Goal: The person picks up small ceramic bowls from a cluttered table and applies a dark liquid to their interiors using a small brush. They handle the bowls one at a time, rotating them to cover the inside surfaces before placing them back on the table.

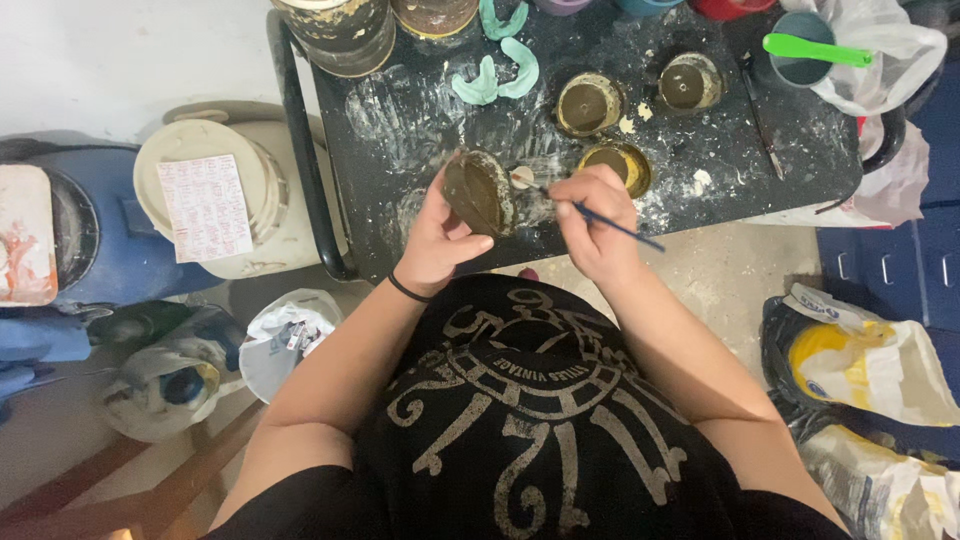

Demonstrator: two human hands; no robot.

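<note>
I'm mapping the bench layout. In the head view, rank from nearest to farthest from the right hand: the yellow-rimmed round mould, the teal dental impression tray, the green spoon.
1. Yellow-rimmed round mould, just beyond the right hand.
2. Teal dental impression tray, farther back, left.
3. Green spoon, far back right, in a cup.

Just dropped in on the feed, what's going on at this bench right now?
A person leans over a small dark table dusted with white powder. The left hand holds a round brass-coloured flask half tilted up on edge, and the right hand works at its face with a thin blue-handled tool. Three more round moulds rest flat on the table beyond, beside two pale green impression trays.
</note>
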